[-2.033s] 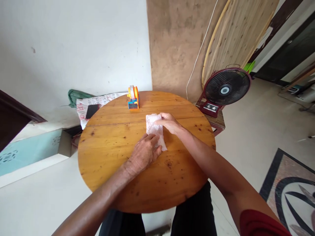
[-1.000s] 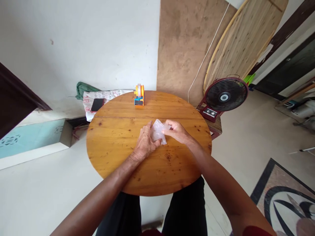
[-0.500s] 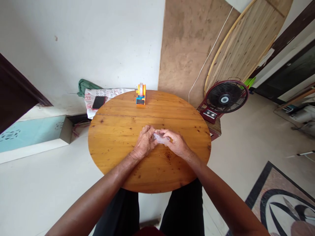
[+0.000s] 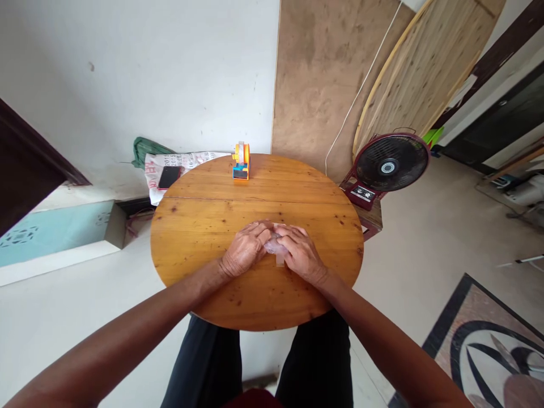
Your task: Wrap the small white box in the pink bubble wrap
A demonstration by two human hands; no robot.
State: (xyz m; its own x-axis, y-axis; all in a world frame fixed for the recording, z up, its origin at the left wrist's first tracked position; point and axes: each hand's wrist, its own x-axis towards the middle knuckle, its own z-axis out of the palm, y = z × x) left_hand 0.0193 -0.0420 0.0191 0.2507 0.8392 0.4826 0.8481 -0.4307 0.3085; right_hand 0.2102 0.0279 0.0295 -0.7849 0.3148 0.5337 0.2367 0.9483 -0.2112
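Note:
Between my two hands, over the middle of the wooden table (image 4: 204, 226), is a crumpled, translucent whitish piece that looks like plastic film (image 4: 275, 246). My left hand (image 4: 249, 245) is curled around its left side, fingertips tucked out of sight. My right hand (image 4: 300, 249) closes over the right side, its fingers bent across the top. A flat clear strip, perhaps tape (image 4: 280, 260), sticks out toward me below the crumpled piece. Both hands hide much of what they hold.
An orange and blue tape dispenser (image 4: 241, 162) stands at the table's far edge. Left of it, a dark phone (image 4: 169, 177) rests on a printed white sack (image 4: 193, 161). A dark red fan (image 4: 387, 164) is at the right, beyond the table's edge.
My fingers have closed further over the crumpled film, and the right hand now covers more of it. The clear strip now shows below it. The view has shifted slightly.

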